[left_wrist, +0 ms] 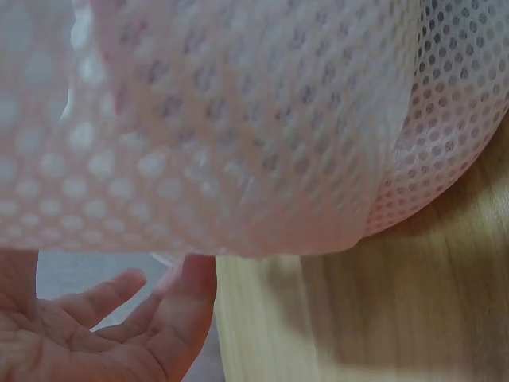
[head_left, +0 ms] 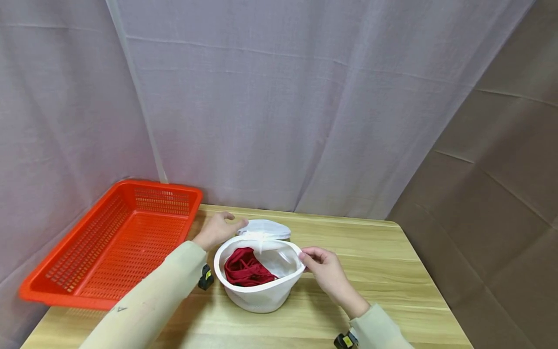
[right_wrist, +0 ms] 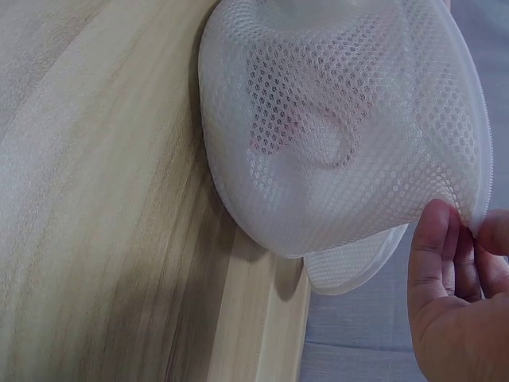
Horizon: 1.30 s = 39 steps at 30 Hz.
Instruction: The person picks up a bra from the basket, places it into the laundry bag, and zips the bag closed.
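Note:
A white mesh laundry bag stands on the table with its round mouth unzipped and its lid folded back behind. Inside lies a bunched dark red cloth with thin straps. My right hand pinches the bag's rim at the right side between thumb and fingers. In the right wrist view, that hand draws the mesh to a point at the zipper edge. My left hand is at the back left of the bag, fingertips right at the lid's edge. The left wrist view shows its fingers spread apart, partly hidden by the mesh.
A red plastic basket with slotted sides sits to the left, reaching over the table's edge. The wooden table extends to the right of the bag. Grey curtains hang behind, with a brown sheet on the right.

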Tool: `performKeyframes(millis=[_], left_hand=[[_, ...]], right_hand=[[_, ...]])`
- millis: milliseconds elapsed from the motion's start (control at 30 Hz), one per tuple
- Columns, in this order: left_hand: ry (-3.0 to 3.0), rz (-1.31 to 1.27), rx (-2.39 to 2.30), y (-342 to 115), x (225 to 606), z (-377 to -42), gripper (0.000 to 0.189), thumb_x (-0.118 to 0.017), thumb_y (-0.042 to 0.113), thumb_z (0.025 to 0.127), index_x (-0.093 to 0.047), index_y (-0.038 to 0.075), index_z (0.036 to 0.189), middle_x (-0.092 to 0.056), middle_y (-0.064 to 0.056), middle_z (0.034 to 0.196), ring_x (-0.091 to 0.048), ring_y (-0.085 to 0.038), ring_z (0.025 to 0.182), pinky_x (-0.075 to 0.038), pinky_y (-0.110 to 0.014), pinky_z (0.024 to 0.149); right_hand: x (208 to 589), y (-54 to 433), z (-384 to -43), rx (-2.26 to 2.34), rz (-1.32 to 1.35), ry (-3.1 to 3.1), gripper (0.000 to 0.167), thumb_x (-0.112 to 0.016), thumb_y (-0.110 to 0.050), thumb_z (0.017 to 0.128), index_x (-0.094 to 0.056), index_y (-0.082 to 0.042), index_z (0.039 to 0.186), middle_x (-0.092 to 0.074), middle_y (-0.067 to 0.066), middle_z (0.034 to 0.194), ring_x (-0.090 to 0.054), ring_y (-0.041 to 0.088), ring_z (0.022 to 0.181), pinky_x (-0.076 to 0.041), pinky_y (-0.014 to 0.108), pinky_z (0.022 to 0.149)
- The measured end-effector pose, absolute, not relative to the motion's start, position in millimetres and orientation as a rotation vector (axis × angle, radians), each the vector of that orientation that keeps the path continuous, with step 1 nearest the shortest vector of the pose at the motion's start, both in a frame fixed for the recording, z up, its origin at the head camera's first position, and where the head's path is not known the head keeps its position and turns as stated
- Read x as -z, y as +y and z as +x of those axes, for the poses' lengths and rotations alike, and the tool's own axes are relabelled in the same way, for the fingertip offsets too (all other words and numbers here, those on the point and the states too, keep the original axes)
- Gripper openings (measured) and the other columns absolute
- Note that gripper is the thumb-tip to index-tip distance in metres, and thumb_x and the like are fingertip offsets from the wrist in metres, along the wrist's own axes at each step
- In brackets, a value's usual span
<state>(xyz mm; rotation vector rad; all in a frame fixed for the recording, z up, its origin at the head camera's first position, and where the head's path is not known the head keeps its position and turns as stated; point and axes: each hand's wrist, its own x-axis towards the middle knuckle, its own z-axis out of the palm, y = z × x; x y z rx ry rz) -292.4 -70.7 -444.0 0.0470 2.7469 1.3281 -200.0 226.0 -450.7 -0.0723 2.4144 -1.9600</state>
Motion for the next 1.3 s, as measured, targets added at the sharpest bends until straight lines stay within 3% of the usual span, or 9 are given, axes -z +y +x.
performKeyframes(millis=[133, 200, 333, 533, 733, 1100, 1300], left_hand=[[2.709, 0.062, -1.358, -69, 443, -290, 0.072, -0.065, 0.051, 0.086, -0.052, -0.003, 0.131, -0.07, -0.012, 0.101, -0.057, -0.03, 0.111, -0.043, -0.044, 0.096], [2.692, 0.058, -1.375, -68, 444, -289, 0.072, -0.066, 0.049, 0.086, -0.052, -0.004, 0.132, -0.07, -0.013, 0.102, -0.057, -0.031, 0.112, -0.043, -0.044, 0.096], [2.683, 0.047, -1.376, -68, 446, -289, 0.071, -0.068, 0.046, 0.086, -0.052, -0.006, 0.13, -0.057, -0.024, 0.127, -0.053, -0.034, 0.117, -0.042, -0.045, 0.098], [2.677, 0.044, -1.388, -67, 452, -292, 0.062, -0.07, 0.035, 0.087, -0.054, -0.009, 0.128, -0.058, -0.025, 0.125, -0.054, -0.035, 0.115, -0.042, -0.045, 0.097], [2.63, -0.009, -1.477, -67, 457, -295, 0.057, -0.071, 0.025, 0.085, -0.053, -0.008, 0.128, -0.059, -0.022, 0.122, -0.055, -0.031, 0.108, -0.045, -0.042, 0.093], [2.425, -0.076, -1.81, -65, 454, -297, 0.053, -0.068, 0.005, 0.084, -0.046, -0.006, 0.131, -0.065, -0.015, 0.085, -0.064, -0.022, 0.072, -0.053, -0.03, 0.066], [2.314, -0.077, -1.978, -66, 447, -297, 0.051, -0.064, -0.002, 0.086, -0.043, -0.008, 0.133, -0.063, -0.021, 0.098, -0.065, -0.026, 0.076, -0.055, -0.043, 0.079]], right_hand=[[452, 226, -201, 1.947, -0.059, 2.426, 0.013, -0.065, -0.008, 0.092, -0.071, -0.001, 0.101, -0.067, 0.012, 0.094, -0.062, 0.023, 0.084, -0.056, 0.036, 0.074], [452, 226, -201, 1.943, -0.054, 2.432, 0.013, -0.065, -0.007, 0.092, -0.071, -0.001, 0.101, -0.067, 0.012, 0.094, -0.062, 0.024, 0.083, -0.056, 0.032, 0.072], [453, 226, -201, 1.94, -0.054, 2.44, 0.012, -0.066, -0.007, 0.091, -0.071, -0.001, 0.101, -0.067, 0.012, 0.094, -0.062, 0.023, 0.083, -0.056, 0.035, 0.074], [453, 226, -200, 1.953, -0.064, 2.437, 0.013, -0.066, -0.007, 0.091, -0.071, 0.0, 0.101, -0.067, 0.012, 0.094, -0.062, 0.022, 0.082, -0.056, 0.038, 0.074], [454, 226, -199, 1.954, -0.054, 2.432, 0.013, -0.066, -0.006, 0.091, -0.07, 0.001, 0.101, -0.066, 0.013, 0.094, -0.062, 0.022, 0.082, -0.056, 0.033, 0.072], [453, 225, -198, 1.944, -0.074, 2.433, 0.014, -0.066, -0.008, 0.092, -0.07, 0.001, 0.102, -0.067, 0.012, 0.094, -0.063, 0.022, 0.083, -0.056, 0.032, 0.072], [452, 226, -198, 1.936, -0.076, 2.429, 0.013, -0.065, -0.008, 0.092, -0.07, 0.0, 0.102, -0.067, 0.012, 0.094, -0.063, 0.024, 0.084, -0.056, 0.034, 0.073]])
